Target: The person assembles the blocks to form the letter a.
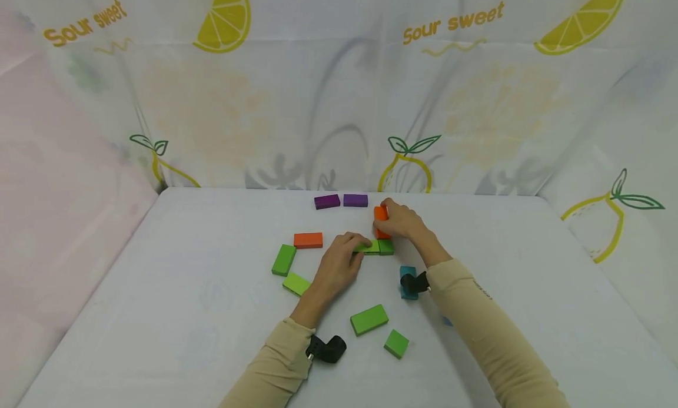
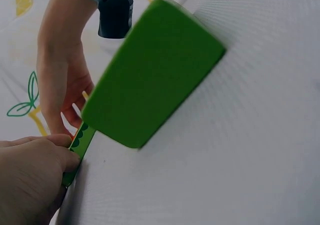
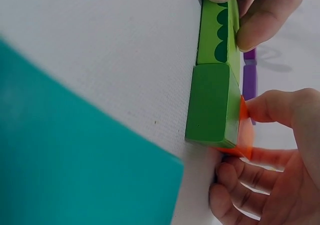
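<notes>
My left hand (image 1: 338,265) pinches a light green block (image 1: 374,248) near the middle of the table. Its side carries a dark green scalloped pattern, plain in the right wrist view. Against the right end of that block stands a small green block (image 3: 207,104). Just behind the small green one is an orange block (image 1: 380,214), set pointing away from me. My right hand (image 1: 404,221) grips this orange block between thumb and fingers, partly covering it.
Two purple blocks (image 1: 355,201) lie at the back. To the left sit another orange block (image 1: 308,240), a green block (image 1: 283,260) and a light green block (image 1: 296,284). Nearer are two green blocks (image 1: 369,320). A teal block (image 1: 408,271) lies under the right wrist camera.
</notes>
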Available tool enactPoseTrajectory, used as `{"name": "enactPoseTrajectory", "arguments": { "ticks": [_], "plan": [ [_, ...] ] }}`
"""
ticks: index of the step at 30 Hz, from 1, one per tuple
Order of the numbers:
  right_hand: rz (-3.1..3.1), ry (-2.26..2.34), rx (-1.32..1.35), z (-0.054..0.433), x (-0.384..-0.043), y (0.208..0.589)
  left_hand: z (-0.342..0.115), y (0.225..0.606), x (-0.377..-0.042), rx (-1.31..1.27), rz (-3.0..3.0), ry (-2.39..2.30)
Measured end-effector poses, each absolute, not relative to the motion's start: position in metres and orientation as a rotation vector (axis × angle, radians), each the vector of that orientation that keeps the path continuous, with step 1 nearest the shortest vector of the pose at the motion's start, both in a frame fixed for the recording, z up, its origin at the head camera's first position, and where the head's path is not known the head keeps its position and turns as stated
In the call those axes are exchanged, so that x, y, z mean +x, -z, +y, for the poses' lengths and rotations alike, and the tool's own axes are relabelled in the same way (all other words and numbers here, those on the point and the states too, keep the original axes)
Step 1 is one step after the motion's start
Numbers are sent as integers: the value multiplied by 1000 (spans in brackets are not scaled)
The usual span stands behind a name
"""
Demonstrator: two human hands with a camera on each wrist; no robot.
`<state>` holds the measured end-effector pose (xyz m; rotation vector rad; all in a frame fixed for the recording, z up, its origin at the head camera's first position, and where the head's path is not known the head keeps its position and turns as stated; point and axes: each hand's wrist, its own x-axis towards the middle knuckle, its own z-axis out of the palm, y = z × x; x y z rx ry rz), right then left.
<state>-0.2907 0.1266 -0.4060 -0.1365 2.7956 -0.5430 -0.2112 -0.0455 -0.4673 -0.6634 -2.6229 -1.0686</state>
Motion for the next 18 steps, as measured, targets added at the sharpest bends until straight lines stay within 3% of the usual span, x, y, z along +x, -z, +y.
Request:
{"name": "enactPoseTrajectory", "arguments": {
  "ticks": [18],
  "plan": [
    [2800,523,-154,127,-291,408,-45,465,-211,-655,-2639,1077]
  ]
}}
